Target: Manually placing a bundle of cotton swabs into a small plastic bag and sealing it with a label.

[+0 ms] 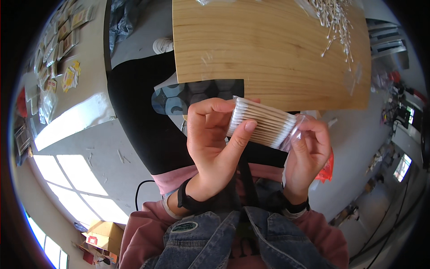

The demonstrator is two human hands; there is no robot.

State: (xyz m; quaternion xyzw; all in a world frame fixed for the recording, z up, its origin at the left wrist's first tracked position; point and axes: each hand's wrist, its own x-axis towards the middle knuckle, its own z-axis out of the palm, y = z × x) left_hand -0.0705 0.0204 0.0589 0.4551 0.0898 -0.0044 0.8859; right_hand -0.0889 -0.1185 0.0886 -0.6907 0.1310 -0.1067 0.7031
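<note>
A clear plastic bag of cotton swabs point(262, 120) is held between my two hands, above my lap and near the table's front edge. The swabs lie side by side with white tips at both ends and pale sticks. My left hand point(214, 148) grips the pack's left end, thumb across the front and fingers behind. With thumb and fingertips, my right hand point(310, 150) pinches the gathered loose plastic at the right end. Whether that end is sealed I cannot tell.
A wooden table point(268, 49) stands in front, with a heap of loose cotton swabs point(333, 20) at its far right. On the left, another table point(89, 85) carries several packed bags point(67, 42) and yellow cards point(70, 77). A cardboard box point(105, 235) sits on the floor at lower left.
</note>
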